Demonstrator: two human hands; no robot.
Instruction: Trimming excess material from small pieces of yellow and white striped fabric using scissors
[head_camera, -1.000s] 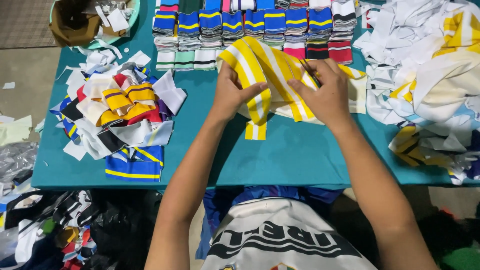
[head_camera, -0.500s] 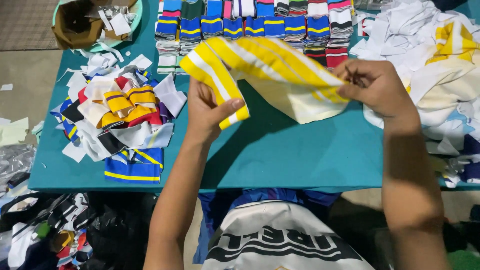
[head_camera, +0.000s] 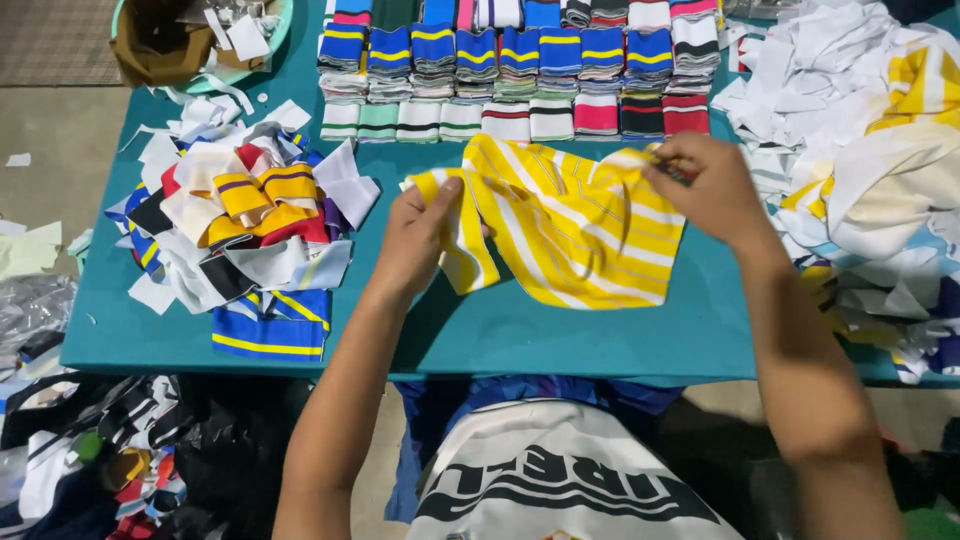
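Note:
A yellow cloth piece with white stripes (head_camera: 570, 225) lies spread on the teal table (head_camera: 520, 330) between my two hands. My left hand (head_camera: 420, 235) pinches its left edge, thumb on top. My right hand (head_camera: 705, 185) grips its upper right corner, and a small dark object shows between those fingers; I cannot tell what it is. The cloth is slack and folded over in the middle, resting on the table just in front of the folded stacks.
Rows of folded striped knit pieces (head_camera: 520, 70) line the far edge. A loose heap of mixed striped scraps (head_camera: 240, 230) lies at left. White and yellow cloth pieces (head_camera: 870, 150) pile up at right. A green basin (head_camera: 200, 40) stands far left. Bags of scraps (head_camera: 90, 450) sit on the floor.
Both hands pulled apart and stretched the yellow striped cloth out, then brought it down. It now rests spread on the table instead of being held bunched above it.

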